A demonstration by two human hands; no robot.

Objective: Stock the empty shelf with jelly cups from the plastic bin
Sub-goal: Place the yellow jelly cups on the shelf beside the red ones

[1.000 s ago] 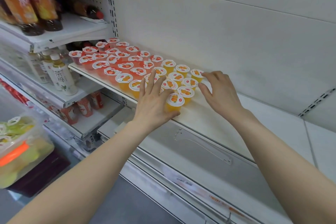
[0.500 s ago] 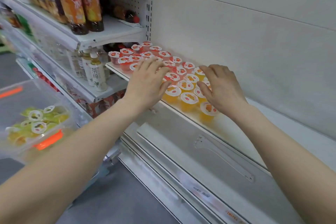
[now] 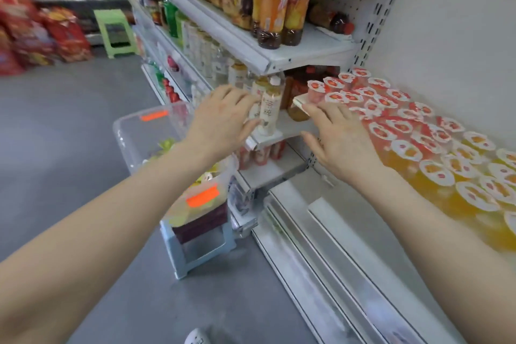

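Note:
Red jelly cups (image 3: 371,98) and orange jelly cups (image 3: 458,167) stand in rows on the white shelf (image 3: 300,99) at the right. The clear plastic bin (image 3: 167,153) with orange latches sits on a pale blue stool at the lower left and holds green jelly cups (image 3: 167,145). My left hand (image 3: 223,120) hovers open above the bin's right side, holding nothing. My right hand (image 3: 340,134) is open with fingers spread, in front of the shelf's left end beside the red cups, also holding nothing.
Drink bottles (image 3: 279,0) fill the upper shelf and tea bottles (image 3: 268,109) stand on the one below, just past my left hand. The blue stool (image 3: 195,248) stands on the grey floor. A green stool (image 3: 114,31) and red bags (image 3: 42,36) are far left.
Both hands have left the cups on the shelf and moved left toward the bin. My view has swung left, so the bin and the aisle now show more.

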